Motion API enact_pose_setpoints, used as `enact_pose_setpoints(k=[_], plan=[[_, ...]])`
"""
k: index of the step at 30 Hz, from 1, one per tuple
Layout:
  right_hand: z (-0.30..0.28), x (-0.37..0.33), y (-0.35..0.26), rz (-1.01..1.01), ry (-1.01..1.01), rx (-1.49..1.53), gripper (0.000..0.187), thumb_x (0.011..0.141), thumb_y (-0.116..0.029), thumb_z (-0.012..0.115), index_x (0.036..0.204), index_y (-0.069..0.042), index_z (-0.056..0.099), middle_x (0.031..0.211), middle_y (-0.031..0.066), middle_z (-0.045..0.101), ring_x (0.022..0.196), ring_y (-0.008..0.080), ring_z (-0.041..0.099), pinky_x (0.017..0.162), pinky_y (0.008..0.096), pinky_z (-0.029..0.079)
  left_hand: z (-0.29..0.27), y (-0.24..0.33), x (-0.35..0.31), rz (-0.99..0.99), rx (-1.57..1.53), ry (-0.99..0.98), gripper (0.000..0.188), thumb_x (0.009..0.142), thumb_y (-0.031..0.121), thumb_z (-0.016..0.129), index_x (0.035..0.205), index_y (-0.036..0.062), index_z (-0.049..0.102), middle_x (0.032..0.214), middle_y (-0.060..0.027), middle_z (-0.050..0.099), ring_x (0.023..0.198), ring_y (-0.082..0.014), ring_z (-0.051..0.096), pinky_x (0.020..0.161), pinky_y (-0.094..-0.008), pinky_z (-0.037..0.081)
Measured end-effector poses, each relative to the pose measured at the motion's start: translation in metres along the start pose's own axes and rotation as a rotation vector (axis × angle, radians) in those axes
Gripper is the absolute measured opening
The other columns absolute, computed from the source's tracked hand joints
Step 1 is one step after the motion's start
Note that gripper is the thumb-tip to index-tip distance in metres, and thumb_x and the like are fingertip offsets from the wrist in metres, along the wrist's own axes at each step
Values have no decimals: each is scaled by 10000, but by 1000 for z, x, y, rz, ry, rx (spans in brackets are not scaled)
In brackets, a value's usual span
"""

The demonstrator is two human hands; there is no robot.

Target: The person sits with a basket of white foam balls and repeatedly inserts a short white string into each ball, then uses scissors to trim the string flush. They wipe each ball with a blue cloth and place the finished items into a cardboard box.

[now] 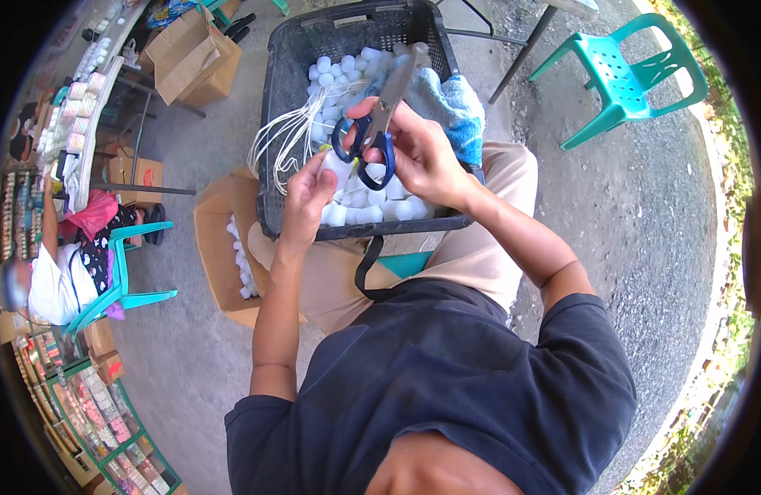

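My right hand (426,161) is closed around a pair of scissors (386,107) with dark blue handles, its blades pointing away from me. Close beside it, my left hand (306,202) pinches a white, spool-like plastic piece (339,167) just below the scissor handles. Both hands are over a black plastic crate (275,91) on my lap. Many similar white pieces (368,214) fill the crate. A loose bundle of white cords (291,136) hangs over its left side, and a blue towel (455,111) drapes over the right edge.
An open cardboard box (216,272) with more white pieces stands left of my legs. Another open carton (191,58) lies farther off. A person (59,280) sits on a green chair at a table on the left. An unoccupied green chair (628,74) stands far right near a table leg (525,54).
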State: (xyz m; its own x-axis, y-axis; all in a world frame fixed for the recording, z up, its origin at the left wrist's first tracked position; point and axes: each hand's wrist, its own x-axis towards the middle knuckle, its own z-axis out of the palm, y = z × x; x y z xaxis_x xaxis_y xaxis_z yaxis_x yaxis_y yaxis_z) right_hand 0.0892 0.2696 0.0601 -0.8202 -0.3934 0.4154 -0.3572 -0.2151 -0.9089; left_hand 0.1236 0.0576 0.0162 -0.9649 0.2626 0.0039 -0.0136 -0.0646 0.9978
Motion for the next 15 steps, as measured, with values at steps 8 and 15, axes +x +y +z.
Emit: enact_pose_setpoints(k=[8,15], plan=[[-3,7,-11,-72,34,54,437,851,166,436,1246,-16,479,992,72,618,944,120,593,835,264,484,-4,6,7,-31,-59,-54,514,920,453,586,1191,16,574,770,65,511,616,-17,339,541,-192,247],[2,-2,-7,-33,44,94,494,837,180,412,1277,-41,456,1004,68,627,969,115,592,779,252,507,-1,-2,3,-34,-14,-7,519,925,438,590,1191,-6,565,791,53,536,632,-17,367,549,-186,272]])
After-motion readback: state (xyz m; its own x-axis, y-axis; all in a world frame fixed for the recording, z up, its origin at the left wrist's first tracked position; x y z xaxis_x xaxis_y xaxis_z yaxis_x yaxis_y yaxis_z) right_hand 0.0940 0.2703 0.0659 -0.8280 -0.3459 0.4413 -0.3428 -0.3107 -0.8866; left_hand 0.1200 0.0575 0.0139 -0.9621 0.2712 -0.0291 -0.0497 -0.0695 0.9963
